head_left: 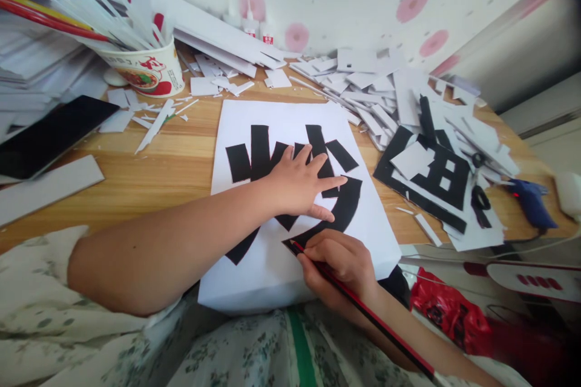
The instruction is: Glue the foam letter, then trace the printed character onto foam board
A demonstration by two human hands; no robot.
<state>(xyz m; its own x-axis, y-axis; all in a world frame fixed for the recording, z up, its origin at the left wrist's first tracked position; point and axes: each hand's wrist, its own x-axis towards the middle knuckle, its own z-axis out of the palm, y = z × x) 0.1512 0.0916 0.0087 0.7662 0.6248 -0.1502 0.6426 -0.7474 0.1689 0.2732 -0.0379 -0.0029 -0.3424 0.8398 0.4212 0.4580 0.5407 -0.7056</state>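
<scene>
Left hand point(299, 184) spread over black angular flat cut-outs point(259, 151) on white rectangular sheet point(267, 263), right hand point(338, 260) pinching slim red-and-black wooden pencil point(385, 328)

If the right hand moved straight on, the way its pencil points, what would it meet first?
Most likely the left forearm, near the wrist, would meet the right hand's pencil first; the forearm's height above the paper is hard to judge.

Free tabletop point(177, 157) left of white sheet point(370, 227); rightward scraps point(363, 81), probably glue gun point(533, 201).
</scene>
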